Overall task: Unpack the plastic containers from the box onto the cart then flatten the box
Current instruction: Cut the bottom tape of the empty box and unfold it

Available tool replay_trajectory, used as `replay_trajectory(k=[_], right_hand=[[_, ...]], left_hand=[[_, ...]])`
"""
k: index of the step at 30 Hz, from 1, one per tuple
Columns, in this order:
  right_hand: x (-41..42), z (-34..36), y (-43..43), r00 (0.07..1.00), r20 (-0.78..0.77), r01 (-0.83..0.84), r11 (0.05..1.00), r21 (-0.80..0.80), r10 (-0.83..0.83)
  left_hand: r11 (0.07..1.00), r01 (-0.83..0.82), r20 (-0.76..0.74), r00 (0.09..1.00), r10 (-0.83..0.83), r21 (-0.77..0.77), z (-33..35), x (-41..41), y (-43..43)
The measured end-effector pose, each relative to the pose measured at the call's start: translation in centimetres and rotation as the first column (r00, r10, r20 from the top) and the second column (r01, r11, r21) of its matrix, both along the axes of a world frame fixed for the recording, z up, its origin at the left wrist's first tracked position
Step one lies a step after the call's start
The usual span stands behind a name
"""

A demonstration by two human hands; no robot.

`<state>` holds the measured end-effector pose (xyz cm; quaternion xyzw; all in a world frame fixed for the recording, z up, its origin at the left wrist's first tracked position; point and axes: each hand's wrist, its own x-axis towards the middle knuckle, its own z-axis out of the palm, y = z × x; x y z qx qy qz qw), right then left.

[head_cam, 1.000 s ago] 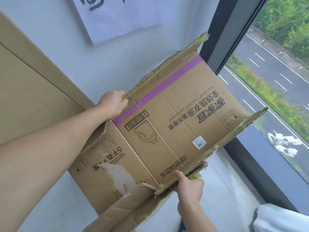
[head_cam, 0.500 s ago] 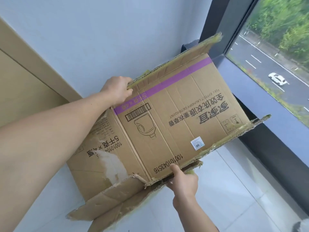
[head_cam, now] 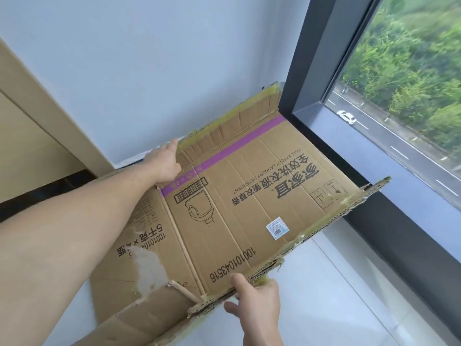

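Observation:
A brown cardboard box point(head_cam: 249, 196) with a purple stripe, a barcode and black print is held up in front of me, collapsed nearly flat, its printed side facing me. My left hand point(head_cam: 163, 166) grips the far upper edge near the purple stripe. At the near lower edge my right hand point(head_cam: 252, 303) pinches the torn flap, thumb on the printed face. Ragged flaps with yellowish tape residue stick out along both long edges. No plastic containers and no cart are in view.
A white wall point(head_cam: 149, 71) rises behind the box, with a beige panel point(head_cam: 30, 136) at the left. A dark window frame point(head_cam: 324, 71) and a sill point(head_cam: 374, 156) run along the right. Pale floor tiles point(head_cam: 336, 295) lie below.
The box has tilted flatter and come lower relative to the view as my gaze dropped toward the floor. Both hands keep their hold on the same edges.

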<state>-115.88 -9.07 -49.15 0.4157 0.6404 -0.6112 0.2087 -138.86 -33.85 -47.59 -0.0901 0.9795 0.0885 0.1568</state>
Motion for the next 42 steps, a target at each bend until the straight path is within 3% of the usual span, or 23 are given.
replay_trajectory(k=[5,9,10,12,14,16,18,20,24,26,29,32,36,40,42], right_hand=[[-0.4,-0.1,0.9,0.994,-0.105,0.0,0.999,0.032,0.003],[-0.3,0.4,1.3,0.996,-0.086,-0.011,1.0,0.019,0.012],[-0.3,0.6,1.3,0.997,-0.076,-0.017,1.0,0.006,0.018],[-0.7,0.9,1.2,0.996,-0.079,-0.04,0.999,-0.023,0.038],[-1.1,0.9,1.3,0.992,-0.1,-0.077,0.997,-0.027,0.074],[-1.3,0.6,1.5,0.986,-0.125,-0.115,0.993,-0.011,0.113],[-1.4,0.4,1.9,0.981,-0.126,-0.143,0.989,0.041,0.147],[-1.5,0.3,2.3,0.973,-0.143,-0.167,0.982,0.087,0.179],[-0.8,-0.5,3.5,0.948,-0.169,-0.211,0.931,0.299,0.269],[-1.0,-0.8,4.7,0.95,-0.237,-0.119,0.935,0.335,0.205],[-3.0,-2.0,6.7,0.949,-0.241,0.221,0.973,0.058,-0.201],[-4.8,-4.1,8.2,0.909,-0.09,0.396,0.911,-0.114,-0.406],[-6.2,-6.3,9.2,0.89,0.174,0.453,0.782,-0.427,-0.421],[-7.8,-7.6,10.4,0.854,0.268,0.497,0.548,-0.673,-0.445],[-8.8,-7.2,10.4,0.812,0.284,0.538,0.468,-0.701,-0.51]], left_hand=[[0.994,0.09,0.009,0.996,-0.09,0.057,-1.2,2.2,2.1],[0.974,0.207,-0.054,0.978,-0.203,0.086,-0.2,7.3,5.1],[0.954,0.221,-0.009,0.975,-0.223,0.203,0.2,8.9,5.6],[0.839,0.108,0.261,0.922,-0.285,0.534,1.1,12.3,6.5],[0.759,-0.007,0.491,0.767,-0.414,0.651,2.2,15.4,7.2],[0.816,0.08,0.576,0.67,-0.469,0.572,2.5,17.7,7.9],[0.879,0.252,0.567,0.686,-0.457,0.404,2.2,19.3,9.4],[0.885,0.384,0.484,0.741,-0.465,0.263,1.8,20.1,10.7],[0.863,0.441,0.411,0.758,-0.506,0.248,2.4,20.6,12.2],[0.857,0.459,0.346,0.785,-0.514,0.234,3.4,20.4,12.4],[0.86,0.474,0.278,0.814,-0.51,0.189,4.5,20.2,12.6],[0.87,0.47,0.27,0.827,-0.492,0.147,4.6,20.7,12.8],[0.879,0.452,0.244,0.845,-0.476,0.151,5.2,20.9,12.5],[0.874,0.466,0.211,0.849,-0.485,0.135,6.5,20.8,12.2],[0.872,0.473,0.198,0.849,-0.49,0.128,6.9,20.7,12.0]])
